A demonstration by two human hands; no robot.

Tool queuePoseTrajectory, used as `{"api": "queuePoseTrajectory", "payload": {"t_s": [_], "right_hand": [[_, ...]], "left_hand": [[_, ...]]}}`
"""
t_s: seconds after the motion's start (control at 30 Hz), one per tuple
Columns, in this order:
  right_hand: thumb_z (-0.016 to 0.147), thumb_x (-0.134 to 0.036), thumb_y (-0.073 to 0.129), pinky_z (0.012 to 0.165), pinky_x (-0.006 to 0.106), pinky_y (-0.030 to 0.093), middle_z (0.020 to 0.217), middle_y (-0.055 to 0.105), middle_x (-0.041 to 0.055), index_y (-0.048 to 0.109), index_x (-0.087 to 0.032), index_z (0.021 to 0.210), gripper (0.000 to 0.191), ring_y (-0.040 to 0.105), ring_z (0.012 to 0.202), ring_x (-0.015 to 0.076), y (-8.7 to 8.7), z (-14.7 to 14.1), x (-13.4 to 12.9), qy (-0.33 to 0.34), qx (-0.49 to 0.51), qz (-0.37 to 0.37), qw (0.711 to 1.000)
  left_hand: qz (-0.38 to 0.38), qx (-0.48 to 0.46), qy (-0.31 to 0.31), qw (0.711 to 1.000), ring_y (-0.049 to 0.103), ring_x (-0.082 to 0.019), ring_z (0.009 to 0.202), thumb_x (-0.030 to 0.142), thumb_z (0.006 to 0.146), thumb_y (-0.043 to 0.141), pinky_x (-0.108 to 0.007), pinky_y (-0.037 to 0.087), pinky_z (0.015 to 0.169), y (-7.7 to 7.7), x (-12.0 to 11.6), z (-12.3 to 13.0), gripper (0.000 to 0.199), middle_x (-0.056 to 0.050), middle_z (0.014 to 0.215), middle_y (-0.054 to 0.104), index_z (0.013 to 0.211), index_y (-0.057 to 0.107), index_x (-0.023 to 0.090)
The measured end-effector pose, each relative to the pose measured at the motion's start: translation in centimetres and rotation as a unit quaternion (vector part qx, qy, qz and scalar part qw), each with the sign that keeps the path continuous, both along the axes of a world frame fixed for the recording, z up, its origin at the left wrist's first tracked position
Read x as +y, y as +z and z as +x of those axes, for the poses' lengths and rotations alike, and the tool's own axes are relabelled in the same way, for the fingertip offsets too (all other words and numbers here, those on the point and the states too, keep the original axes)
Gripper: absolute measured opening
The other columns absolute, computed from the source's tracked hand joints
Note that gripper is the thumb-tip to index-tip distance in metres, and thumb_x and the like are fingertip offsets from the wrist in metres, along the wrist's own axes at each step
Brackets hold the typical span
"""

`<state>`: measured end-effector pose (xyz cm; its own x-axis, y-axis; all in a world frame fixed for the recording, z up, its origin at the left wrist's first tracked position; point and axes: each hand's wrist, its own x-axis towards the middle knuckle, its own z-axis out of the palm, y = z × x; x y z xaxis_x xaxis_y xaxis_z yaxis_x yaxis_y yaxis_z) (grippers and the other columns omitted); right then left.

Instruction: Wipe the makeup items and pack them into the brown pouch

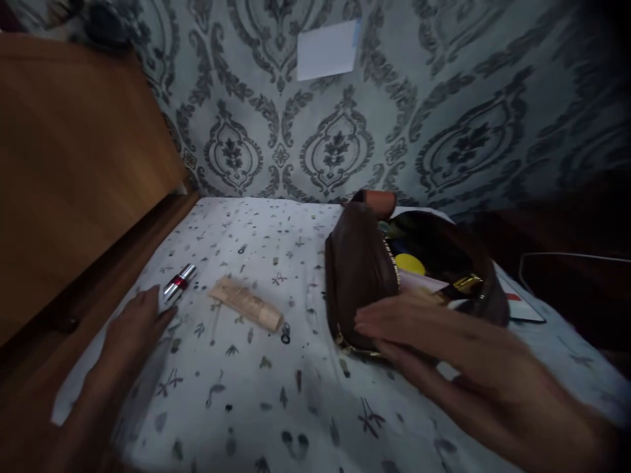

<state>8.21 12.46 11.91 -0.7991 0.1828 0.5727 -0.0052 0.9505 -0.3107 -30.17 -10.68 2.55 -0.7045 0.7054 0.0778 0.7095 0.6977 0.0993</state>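
Note:
A small tube with silver ends and a red middle (179, 284), like a lipstick, is at the left of the printed cloth. My left hand (135, 328) has its finger and thumb closed around the tube's near end. To its right lies a beige squeeze tube (246, 305), touched by neither hand. A brown zip bag (352, 263) stands unzipped on the right. My right hand (444, 341) rests against the bag's near side, fingers stretched out and nothing visible in them. Inside the bag show a yellow round thing (410, 264) and a gold-coloured piece (466, 284).
A white cloth with small printed motifs (266, 401) covers the surface. Wooden furniture (83, 144) borders it on the left. Patterned wallpaper (340, 144) rises behind, with a white paper (326, 51) on it. A flat white and red item (520, 302) lies beyond the bag.

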Motion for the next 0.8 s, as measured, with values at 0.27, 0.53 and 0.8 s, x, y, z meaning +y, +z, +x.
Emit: {"api": "queuePoseTrajectory", "payload": {"t_s": [0.27, 0.53, 0.8], "right_hand": [[0.096, -0.028, 0.052, 0.073, 0.027, 0.056, 0.091, 0.075, 0.0061, 0.072, -0.02, 0.097, 0.022, 0.07, 0.083, 0.0155, -4.1, -4.0, -5.3, 0.073, -0.12, -0.309, 0.941], [0.084, -0.055, 0.067, 0.077, 0.034, 0.055, 0.107, 0.071, 0.0117, 0.064, -0.018, 0.122, 0.054, 0.07, 0.091, 0.0198, -9.3, -10.1, -8.4, 0.067, -0.066, -0.705, 0.703], [0.082, -0.06, 0.067, 0.072, 0.034, 0.056, 0.132, 0.057, 0.0061, 0.041, -0.034, 0.144, 0.071, 0.067, 0.086, 0.0172, -9.7, -13.1, -11.5, 0.1, 0.037, -0.773, 0.626]], "left_hand": [[0.109, -0.074, 0.048, 0.99, 0.055, -0.023, 0.067, 0.062, 0.076, 0.051, -0.03, 0.034, 0.057, 0.5, -0.6, -0.8, 0.04, -0.002, 0.068, 0.056, 0.076, 0.052, 0.023], [0.347, -0.47, 0.103, 0.805, 0.049, -0.015, 0.049, 0.072, 0.057, 0.073, -0.024, 0.036, 0.048, 2.5, 0.7, 5.3, 0.059, 0.001, 0.056, 0.057, 0.075, 0.061, 0.016], [0.41, -0.498, -0.028, 0.763, 0.061, -0.017, 0.07, 0.066, 0.077, 0.065, -0.024, 0.047, 0.063, 1.0, 4.2, 12.7, 0.055, -0.002, 0.075, 0.068, 0.1, 0.069, 0.016]]}}
